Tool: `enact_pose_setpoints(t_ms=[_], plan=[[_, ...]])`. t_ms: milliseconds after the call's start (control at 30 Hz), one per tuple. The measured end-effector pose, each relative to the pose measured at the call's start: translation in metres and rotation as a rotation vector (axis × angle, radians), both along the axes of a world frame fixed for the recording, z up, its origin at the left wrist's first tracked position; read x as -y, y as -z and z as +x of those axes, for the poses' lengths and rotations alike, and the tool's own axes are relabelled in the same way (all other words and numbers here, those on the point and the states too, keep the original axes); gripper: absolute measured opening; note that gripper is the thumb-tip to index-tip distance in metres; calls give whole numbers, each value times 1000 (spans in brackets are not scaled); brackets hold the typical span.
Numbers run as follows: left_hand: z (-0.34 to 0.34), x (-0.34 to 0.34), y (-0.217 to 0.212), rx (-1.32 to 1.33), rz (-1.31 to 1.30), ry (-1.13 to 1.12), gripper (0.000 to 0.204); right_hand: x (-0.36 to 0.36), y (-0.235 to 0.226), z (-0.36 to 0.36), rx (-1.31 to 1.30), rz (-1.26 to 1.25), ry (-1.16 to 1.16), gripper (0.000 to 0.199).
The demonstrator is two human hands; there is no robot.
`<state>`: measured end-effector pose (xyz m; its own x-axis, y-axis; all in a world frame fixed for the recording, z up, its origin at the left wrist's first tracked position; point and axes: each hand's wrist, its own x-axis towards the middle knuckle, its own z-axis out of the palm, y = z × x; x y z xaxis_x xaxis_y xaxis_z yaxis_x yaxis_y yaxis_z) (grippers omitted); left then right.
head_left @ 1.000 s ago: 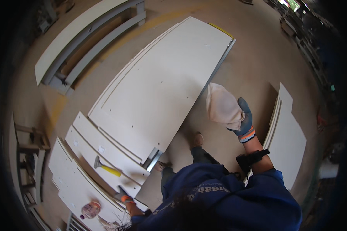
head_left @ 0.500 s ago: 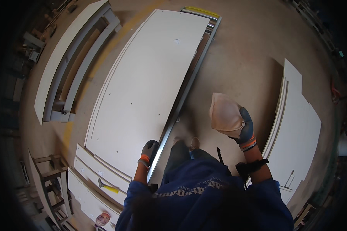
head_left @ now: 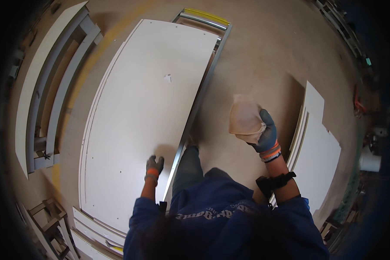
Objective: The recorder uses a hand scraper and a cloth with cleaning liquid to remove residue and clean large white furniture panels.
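Note:
In my gloved right hand (head_left: 268, 132) is a baggy tan cloth bundle (head_left: 246, 116), gripped at its lower right corner. It hangs over the floor beside the panel stack and is a little blurred. My left hand (head_left: 154, 164), in a dark glove with an orange cuff, is over the near right part of a large white panel (head_left: 134, 99). Its fingers are apart and nothing is in them; I cannot tell whether they touch the surface. Small dark holes dot the panel, and a white scrap (head_left: 167, 78) lies on it.
A metal roller frame (head_left: 223, 55) with a yellow end bar carries the white panel. More white panels (head_left: 318, 151) stand at the right. At the left are a long white frame piece (head_left: 39, 91) and a wooden rack (head_left: 52, 225). A yellow-handled tool (head_left: 114, 247) lies at lower left.
My left hand has moved from the panel's edge to over its surface, its fingers now apart. The tan bundle remains in my right hand. The view has shifted forward along the panel.

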<state>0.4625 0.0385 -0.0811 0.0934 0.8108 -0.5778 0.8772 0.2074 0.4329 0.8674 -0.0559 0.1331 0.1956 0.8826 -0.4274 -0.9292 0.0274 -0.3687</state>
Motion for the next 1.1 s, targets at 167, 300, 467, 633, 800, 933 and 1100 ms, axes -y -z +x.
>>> enact_pose_setpoints(t_ms=[167, 300, 467, 633, 800, 933, 1100], plan=[[117, -133, -59, 86, 69, 15, 59, -125, 28, 55, -10, -18, -37, 57], [155, -199, -55, 13, 270, 86, 61, -200, 101, 98, 286, -179, 174, 54], [182, -274, -17, -136, 573, 129, 72, -290, 176, 199, 516, -648, 435, 44], [202, -391, 26, -352, 698, -9, 72, -430, 262, 260, 886, -977, 290, 51], [230, -452, 77, -627, 487, -133, 82, -531, 296, 169, 2494, -728, -331, 63], [244, -452, 95, -789, 583, -91, 78, -643, 263, 125, 2147, -269, -308, 62], [249, -449, 88, -703, 517, -158, 79, -635, 274, 136, 2246, -29, -320, 59]])
